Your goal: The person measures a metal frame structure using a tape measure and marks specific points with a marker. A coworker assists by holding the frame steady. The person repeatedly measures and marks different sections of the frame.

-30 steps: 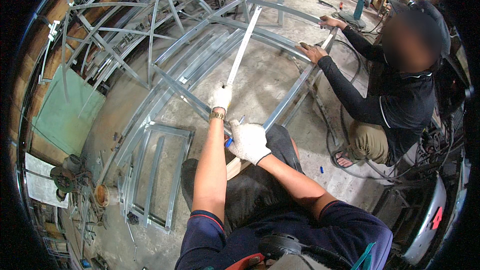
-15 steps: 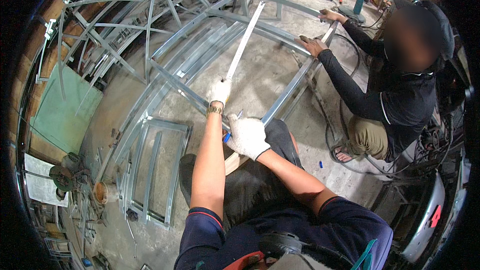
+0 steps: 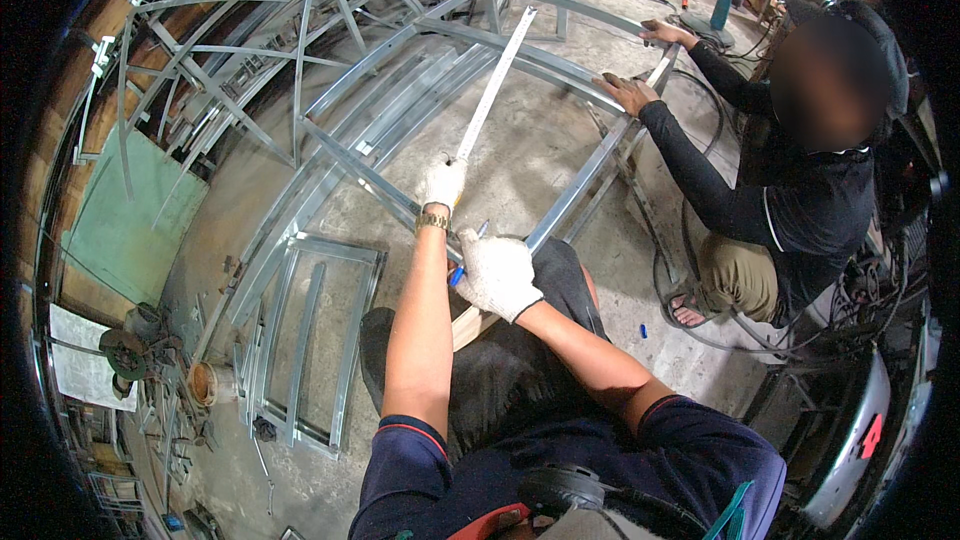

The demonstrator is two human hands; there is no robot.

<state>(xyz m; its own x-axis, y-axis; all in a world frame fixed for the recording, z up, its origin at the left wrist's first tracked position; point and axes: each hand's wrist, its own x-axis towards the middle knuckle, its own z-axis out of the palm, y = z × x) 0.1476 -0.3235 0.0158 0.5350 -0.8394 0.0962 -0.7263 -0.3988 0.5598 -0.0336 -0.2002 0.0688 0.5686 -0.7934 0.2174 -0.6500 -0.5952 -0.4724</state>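
Observation:
My gloved left hand [image 3: 444, 183] is closed around a tape measure whose case is mostly hidden in the fingers. From it the pale tape blade [image 3: 495, 88] stretches away over the opening of a galvanized steel frame [image 3: 578, 187], its tip lying across the far bar. Closer to my body, my gloved right hand [image 3: 498, 275] is closed on a blue pen [image 3: 458, 276], beside the frame's near bar. A co-worker's hand [image 3: 628, 95] rests on the frame's right corner, the other hand [image 3: 668, 33] on the curved bar beyond.
The co-worker [image 3: 810, 180] crouches at the right, cables on the floor beside them. Curved steel ribs [image 3: 300, 60] rise at the far left. A smaller metal frame [image 3: 352, 345] lies left of my knees, near a rusty bucket [image 3: 208, 383]. A blue cap [image 3: 643, 331] lies on the concrete.
My left hand and the tape blade have shifted very slightly to the right. My right hand keeps the pen, and the co-worker's hands stay on the frame.

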